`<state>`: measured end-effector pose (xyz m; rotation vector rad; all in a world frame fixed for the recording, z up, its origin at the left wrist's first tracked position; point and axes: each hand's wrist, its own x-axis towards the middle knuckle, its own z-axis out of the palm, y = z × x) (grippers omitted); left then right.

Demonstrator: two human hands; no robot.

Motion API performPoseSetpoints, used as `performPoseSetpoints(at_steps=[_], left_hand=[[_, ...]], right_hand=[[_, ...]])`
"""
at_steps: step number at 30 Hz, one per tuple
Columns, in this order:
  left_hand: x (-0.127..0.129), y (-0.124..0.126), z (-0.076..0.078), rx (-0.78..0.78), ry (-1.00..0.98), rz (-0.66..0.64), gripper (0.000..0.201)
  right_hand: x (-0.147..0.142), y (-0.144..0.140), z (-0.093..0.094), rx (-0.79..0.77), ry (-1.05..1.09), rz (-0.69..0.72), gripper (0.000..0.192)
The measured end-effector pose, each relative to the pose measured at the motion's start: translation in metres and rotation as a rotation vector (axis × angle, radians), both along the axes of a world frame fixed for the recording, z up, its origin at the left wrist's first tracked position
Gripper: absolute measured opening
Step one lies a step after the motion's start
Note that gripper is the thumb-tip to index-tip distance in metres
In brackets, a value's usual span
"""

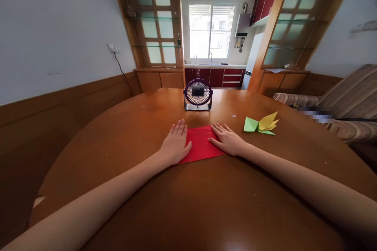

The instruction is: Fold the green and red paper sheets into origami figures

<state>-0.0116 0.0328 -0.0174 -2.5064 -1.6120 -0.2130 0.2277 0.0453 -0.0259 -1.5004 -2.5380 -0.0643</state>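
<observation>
Daylight pours in from the window (211, 31) at the far end, which is blown out to near white on my feed, while the room around it stays moderately bright and warm in tone. The polished surface (206, 204) throws back soft glare, strongest in a pale patch at the bottom edge and a glow in front of the fan (198, 94), and shadows are faint and diffuse. My wide lens bends the walls and the surface's rim outward; focus holds throughout, apart from one pixelated patch at right.
</observation>
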Motion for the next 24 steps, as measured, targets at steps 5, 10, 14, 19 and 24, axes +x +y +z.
performPoseSetpoints(at_steps=[5,10,14,19,24], left_hand=[[0.023,-0.012,-0.005,-0.077,-0.042,-0.135,0.063],[0.023,-0.006,-0.015,-0.106,-0.065,-0.157,0.065],[0.024,-0.007,-0.014,-0.133,-0.059,-0.145,0.071],[0.027,-0.015,-0.003,-0.18,-0.066,-0.115,0.086],[0.026,-0.017,0.0,-0.21,-0.054,-0.11,0.098]], right_hand=[[-0.007,-0.007,0.005,0.184,-0.069,0.066,0.069],[-0.022,-0.015,0.004,0.081,-0.016,0.127,0.061],[-0.025,-0.014,0.0,-0.074,0.025,0.119,0.068],[-0.021,-0.008,-0.008,-0.079,0.057,0.132,0.079],[-0.02,-0.005,-0.012,-0.084,0.05,0.138,0.077]])
